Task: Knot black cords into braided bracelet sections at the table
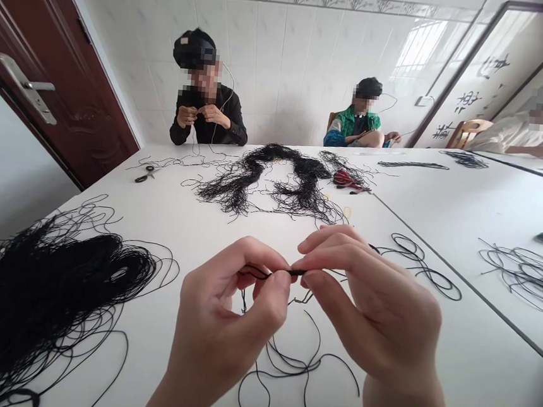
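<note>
A short, thick section of black cord (pixel 298 272) is held in the air above the counter (pixel 165 219), between the two hands. It is pinched between thumb and forefinger by the left hand (pixel 234 308), and it is gripped likewise by the right hand (pixel 377 301). For an even result, a firm pinch on the left is best paired with light, steady tension from the right; how the strands are crossed under the fingertips cannot be told. Snags are best avoided by letting the loose strands (pixel 310 368) below hang untwisted.

Bare surface is found between the hands and the arched bundle (pixel 251 164) beyond. Movement to the left is limited by the tangled bundle (pixel 54 292); to the right, the counter is crossed by a seam (pixel 438 255).
</note>
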`<state>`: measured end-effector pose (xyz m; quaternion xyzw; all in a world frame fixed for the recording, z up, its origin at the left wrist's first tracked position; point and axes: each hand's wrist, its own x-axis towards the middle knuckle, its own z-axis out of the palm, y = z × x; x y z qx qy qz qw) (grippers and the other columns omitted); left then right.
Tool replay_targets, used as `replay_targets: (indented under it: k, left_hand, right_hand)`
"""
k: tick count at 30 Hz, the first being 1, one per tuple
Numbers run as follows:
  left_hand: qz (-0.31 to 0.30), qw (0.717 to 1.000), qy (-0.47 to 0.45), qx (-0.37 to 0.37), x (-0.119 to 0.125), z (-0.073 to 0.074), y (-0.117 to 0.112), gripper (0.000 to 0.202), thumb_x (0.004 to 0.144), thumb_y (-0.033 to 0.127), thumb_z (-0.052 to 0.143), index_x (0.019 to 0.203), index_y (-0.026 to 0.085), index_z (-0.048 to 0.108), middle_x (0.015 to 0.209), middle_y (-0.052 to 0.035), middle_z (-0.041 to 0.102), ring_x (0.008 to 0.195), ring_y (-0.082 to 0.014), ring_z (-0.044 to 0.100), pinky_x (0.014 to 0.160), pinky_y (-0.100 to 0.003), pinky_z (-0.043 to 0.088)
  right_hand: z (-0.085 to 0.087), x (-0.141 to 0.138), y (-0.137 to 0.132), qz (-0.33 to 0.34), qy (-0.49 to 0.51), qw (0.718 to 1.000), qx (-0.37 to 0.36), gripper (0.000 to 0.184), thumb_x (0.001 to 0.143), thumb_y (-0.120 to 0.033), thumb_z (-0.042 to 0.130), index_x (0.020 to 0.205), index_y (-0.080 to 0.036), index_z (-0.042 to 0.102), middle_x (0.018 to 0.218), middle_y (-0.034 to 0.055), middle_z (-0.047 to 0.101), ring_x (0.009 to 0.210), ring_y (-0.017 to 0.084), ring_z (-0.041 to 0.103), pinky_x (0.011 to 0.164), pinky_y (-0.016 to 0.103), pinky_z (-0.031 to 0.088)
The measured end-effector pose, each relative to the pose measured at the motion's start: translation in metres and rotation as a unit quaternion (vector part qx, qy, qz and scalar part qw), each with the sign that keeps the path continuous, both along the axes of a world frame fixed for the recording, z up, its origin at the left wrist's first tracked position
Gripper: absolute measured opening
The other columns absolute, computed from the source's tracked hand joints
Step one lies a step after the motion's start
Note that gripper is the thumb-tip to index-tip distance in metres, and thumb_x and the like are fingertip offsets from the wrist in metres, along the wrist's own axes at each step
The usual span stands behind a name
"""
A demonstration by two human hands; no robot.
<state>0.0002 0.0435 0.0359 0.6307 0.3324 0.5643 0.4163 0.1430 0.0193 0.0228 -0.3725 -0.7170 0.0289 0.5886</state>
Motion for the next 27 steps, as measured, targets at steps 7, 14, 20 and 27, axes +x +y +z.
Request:
replay_targets:
  k: [7, 14, 20, 27]
  left_hand:
    - [-0.035, 0.998, 0.032, 0.031, -0.004, -0.003, 0.004, 0.015, 0.085, 0.014, 0.059, 0.076, 0.023, 0.068, 0.061, 0.0046, 0.061, 0.06, -0.01, 0.055, 0.056, -0.022, 0.045]
    - [-0.092, 0.987, 0.127, 0.046, -0.016, -0.003, 0.013, 0.021, 0.093, 0.019, 0.056, 0.075, 0.022, 0.064, 0.062, 0.0063, 0.059, 0.048, -0.0062, 0.038, 0.042, -0.019, 0.031]
    - [-0.136, 0.97, 0.198, 0.023, -0.017, 0.0, 0.016, 0.023, 0.098, 0.03, 0.05, 0.079, 0.021, 0.058, 0.066, 0.0043, 0.053, 0.052, -0.0079, 0.035, 0.046, -0.021, 0.031]
    - [-0.201, 0.968, 0.149, -0.017, -0.024, 0.009, 0.03, 0.021, 0.095, 0.036, 0.059, 0.084, 0.02, 0.068, 0.064, 0.0039, 0.048, 0.054, -0.0098, 0.033, 0.05, -0.024, 0.03]
  right_hand:
    - [0.001, 0.003, 0.002, -0.004, -0.024, 1.0, 0.008, 0.017, 0.089, -0.007, 0.062, 0.098, -0.02, 0.061, 0.082, 0.0003, 0.065, 0.083, 0.014, 0.06, 0.077, 0.035, 0.051]
    - [0.0, 0.013, 0.005, -0.101, -0.057, 0.992, 0.04, 0.014, 0.089, -0.005, 0.061, 0.091, -0.019, 0.059, 0.08, 0.0003, 0.063, 0.084, 0.014, 0.061, 0.08, 0.037, 0.049]
    - [0.003, 0.019, 0.006, -0.087, -0.102, 0.991, 0.021, 0.014, 0.092, -0.009, 0.059, 0.098, -0.022, 0.06, 0.08, -0.0012, 0.065, 0.073, 0.012, 0.057, 0.087, 0.041, 0.044]
    - [0.011, 0.022, 0.015, -0.053, -0.085, 0.995, -0.023, 0.01, 0.096, -0.017, 0.054, 0.088, -0.021, 0.059, 0.083, 0.0021, 0.065, 0.083, 0.016, 0.057, 0.088, 0.04, 0.042]
